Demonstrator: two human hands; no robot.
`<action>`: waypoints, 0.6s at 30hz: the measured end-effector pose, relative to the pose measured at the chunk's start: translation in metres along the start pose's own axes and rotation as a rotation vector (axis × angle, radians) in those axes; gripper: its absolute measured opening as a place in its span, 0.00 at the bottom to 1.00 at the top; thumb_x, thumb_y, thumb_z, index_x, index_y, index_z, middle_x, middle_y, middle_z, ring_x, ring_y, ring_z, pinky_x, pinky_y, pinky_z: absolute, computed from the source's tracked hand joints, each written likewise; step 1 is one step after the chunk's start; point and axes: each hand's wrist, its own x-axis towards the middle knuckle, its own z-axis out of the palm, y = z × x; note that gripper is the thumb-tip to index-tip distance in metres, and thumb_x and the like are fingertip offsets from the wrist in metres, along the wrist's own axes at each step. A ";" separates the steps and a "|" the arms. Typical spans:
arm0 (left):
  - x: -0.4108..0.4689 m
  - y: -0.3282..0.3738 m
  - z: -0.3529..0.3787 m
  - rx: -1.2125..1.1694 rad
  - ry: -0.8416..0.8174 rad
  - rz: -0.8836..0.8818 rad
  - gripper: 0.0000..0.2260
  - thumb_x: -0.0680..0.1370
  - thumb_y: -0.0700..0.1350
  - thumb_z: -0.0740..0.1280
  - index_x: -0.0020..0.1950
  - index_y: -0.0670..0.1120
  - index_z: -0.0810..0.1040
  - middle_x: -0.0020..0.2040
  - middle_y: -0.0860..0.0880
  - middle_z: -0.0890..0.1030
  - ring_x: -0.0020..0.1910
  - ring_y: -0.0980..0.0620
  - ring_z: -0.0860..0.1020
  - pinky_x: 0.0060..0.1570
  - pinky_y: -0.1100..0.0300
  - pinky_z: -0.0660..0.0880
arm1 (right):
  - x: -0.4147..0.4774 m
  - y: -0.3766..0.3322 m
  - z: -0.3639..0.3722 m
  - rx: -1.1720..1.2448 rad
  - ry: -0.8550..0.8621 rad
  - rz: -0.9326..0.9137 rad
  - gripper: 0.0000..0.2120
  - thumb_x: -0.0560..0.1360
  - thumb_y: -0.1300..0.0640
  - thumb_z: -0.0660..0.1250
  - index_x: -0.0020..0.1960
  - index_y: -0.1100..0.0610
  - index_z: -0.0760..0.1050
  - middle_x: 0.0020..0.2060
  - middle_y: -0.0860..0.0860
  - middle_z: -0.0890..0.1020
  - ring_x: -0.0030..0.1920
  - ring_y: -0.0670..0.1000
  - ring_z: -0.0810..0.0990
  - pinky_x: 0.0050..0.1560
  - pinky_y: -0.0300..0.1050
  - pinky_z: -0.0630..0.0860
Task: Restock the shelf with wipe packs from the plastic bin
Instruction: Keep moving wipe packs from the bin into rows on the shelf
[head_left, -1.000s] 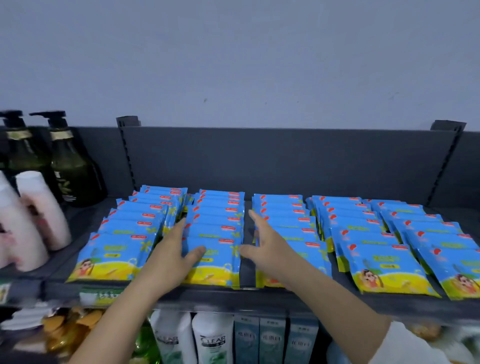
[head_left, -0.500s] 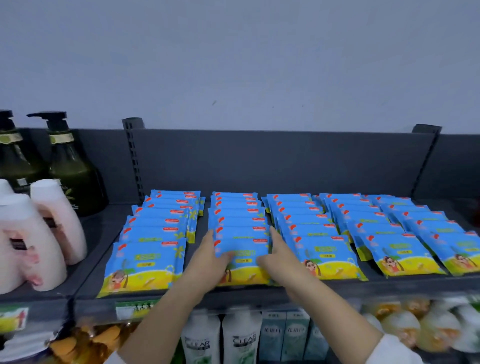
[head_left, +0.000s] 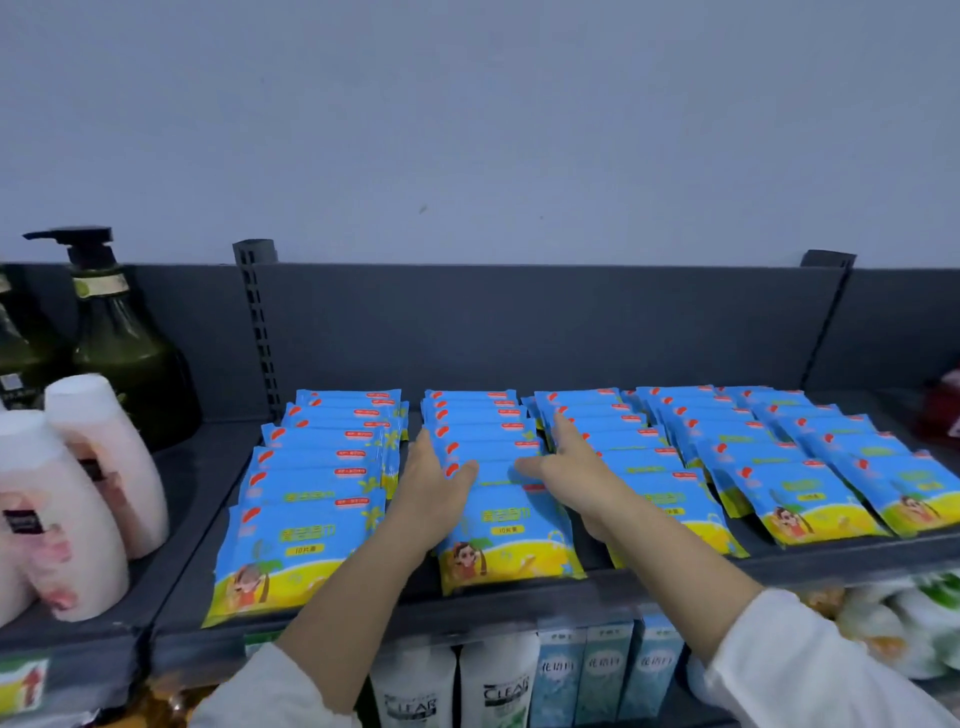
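Blue and yellow wipe packs lie in several overlapping rows on the dark grey shelf (head_left: 519, 597). My left hand (head_left: 434, 488) lies flat along the left side of the second row (head_left: 506, 535), fingers straight, thumb on top of the packs. My right hand (head_left: 569, 467) lies flat along the right side of that same row, fingers straight and pointing to the back. The leftmost row (head_left: 311, 499) and the rows on the right (head_left: 789, 483) are untouched. The plastic bin is out of view.
Pink bottles (head_left: 98, 467) and dark green pump bottles (head_left: 119, 338) stand on the shelf section to the left. White shampoo bottles (head_left: 493, 686) and blue boxes (head_left: 602, 670) fill the shelf below. A grey back panel rises behind the packs.
Both hands have slid further back along the sides of the second row. The view has moved closer and shifted, so the rows appear larger and more to the right.
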 end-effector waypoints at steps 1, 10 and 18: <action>0.006 0.000 -0.001 -0.009 0.005 -0.014 0.13 0.78 0.45 0.64 0.62 0.49 0.67 0.61 0.48 0.74 0.56 0.50 0.76 0.53 0.54 0.75 | 0.005 -0.003 0.000 0.012 -0.002 0.025 0.30 0.77 0.63 0.63 0.74 0.55 0.54 0.51 0.47 0.72 0.47 0.46 0.74 0.44 0.41 0.76; 0.038 -0.004 0.005 -0.023 -0.078 -0.118 0.18 0.79 0.46 0.61 0.69 0.49 0.63 0.66 0.48 0.70 0.61 0.48 0.74 0.61 0.49 0.73 | 0.048 -0.002 0.005 0.017 0.011 0.176 0.09 0.77 0.63 0.63 0.44 0.54 0.64 0.35 0.49 0.71 0.31 0.47 0.70 0.24 0.37 0.66; 0.038 -0.009 0.005 0.016 -0.032 -0.097 0.18 0.76 0.49 0.63 0.65 0.52 0.66 0.72 0.46 0.64 0.64 0.46 0.72 0.61 0.45 0.72 | 0.045 -0.002 0.003 0.048 -0.036 0.149 0.07 0.76 0.62 0.65 0.51 0.56 0.67 0.35 0.49 0.74 0.31 0.45 0.73 0.26 0.36 0.69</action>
